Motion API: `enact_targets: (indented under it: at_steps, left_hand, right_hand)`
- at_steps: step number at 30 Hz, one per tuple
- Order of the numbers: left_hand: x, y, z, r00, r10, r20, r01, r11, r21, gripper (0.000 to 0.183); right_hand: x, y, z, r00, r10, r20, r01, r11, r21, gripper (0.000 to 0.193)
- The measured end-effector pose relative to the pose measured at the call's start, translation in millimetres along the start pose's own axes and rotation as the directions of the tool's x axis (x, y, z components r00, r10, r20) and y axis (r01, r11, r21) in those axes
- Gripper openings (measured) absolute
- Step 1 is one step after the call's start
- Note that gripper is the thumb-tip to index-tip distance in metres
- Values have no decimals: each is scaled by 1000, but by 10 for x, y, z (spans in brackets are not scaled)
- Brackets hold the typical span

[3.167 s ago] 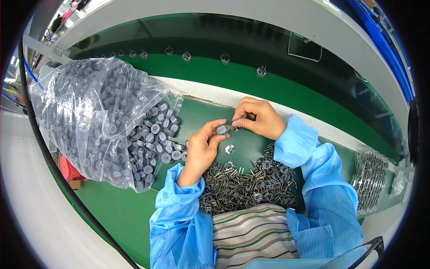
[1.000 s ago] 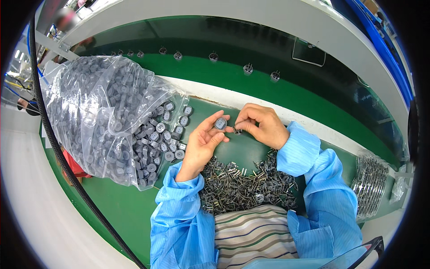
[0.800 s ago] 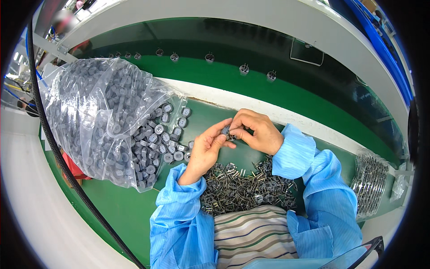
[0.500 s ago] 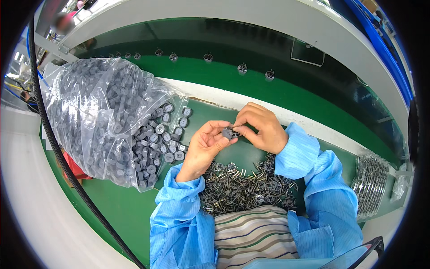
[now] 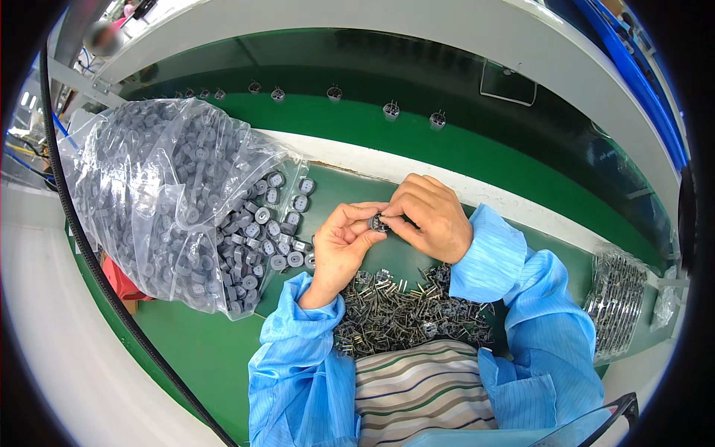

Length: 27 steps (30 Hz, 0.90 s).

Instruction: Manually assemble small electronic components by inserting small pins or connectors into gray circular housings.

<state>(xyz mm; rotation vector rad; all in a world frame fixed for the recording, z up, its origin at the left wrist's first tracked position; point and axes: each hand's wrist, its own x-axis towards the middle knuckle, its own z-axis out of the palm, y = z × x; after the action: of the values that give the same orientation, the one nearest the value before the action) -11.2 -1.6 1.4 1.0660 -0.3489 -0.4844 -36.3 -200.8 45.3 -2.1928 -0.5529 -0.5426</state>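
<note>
Above the near work surface my two hands meet fingertip to fingertip. Between thumb and fingers, my left hand (image 5: 337, 249) is closed on a small round grey plastic housing (image 5: 377, 223), mostly covered by the fingers. From the right, my right hand (image 5: 436, 220) pinches at its open side, where a dark pinned insert shows only partly; how far it sits inside I cannot tell. Just below the hands lies a heap of dark inserts with metal pins (image 5: 402, 316). Loose grey round housings (image 5: 249, 238) spill out left of my left hand.
A large clear plastic bag (image 5: 156, 179) full of grey housings occupies the left. Beyond a white ledge (image 5: 342, 155), several pinned pieces stand in a row on a green strip (image 5: 335, 123). Clear trays (image 5: 617, 305) stack at right. A black cable (image 5: 97, 268) crosses the left.
My right fingers have moved slightly left and closed in on the housing, so less of it and the dark insert shows. The row on the green strip has shifted a little left.
</note>
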Motion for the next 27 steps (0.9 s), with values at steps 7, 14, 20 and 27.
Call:
enact_targets:
  at_steps: [7, 14, 20, 27]
  left_hand:
    - [-13, -25, -1, 999, -22, -37, 27, 990, 136, 31]
    - [-21, -59, 16, 996, 62, -69, -52, 989, 138, 31]
    - [-45, -79, 38, 990, 94, -108, -77, 985, 153, 28]
    - [-49, -85, 86, 974, 191, -119, -163, 963, 213, 26]
  right_hand:
    - [-64, 49, 25, 994, 89, 61, -94, 992, 86, 20]
    - [-27, -47, 39, 992, -122, 15, 123, 983, -134, 24]
    - [-36, -58, 36, 1000, 11, 29, -10, 1000, -9, 22]
    - [-47, -91, 71, 999, -29, -22, 29, 1000, 5, 21]
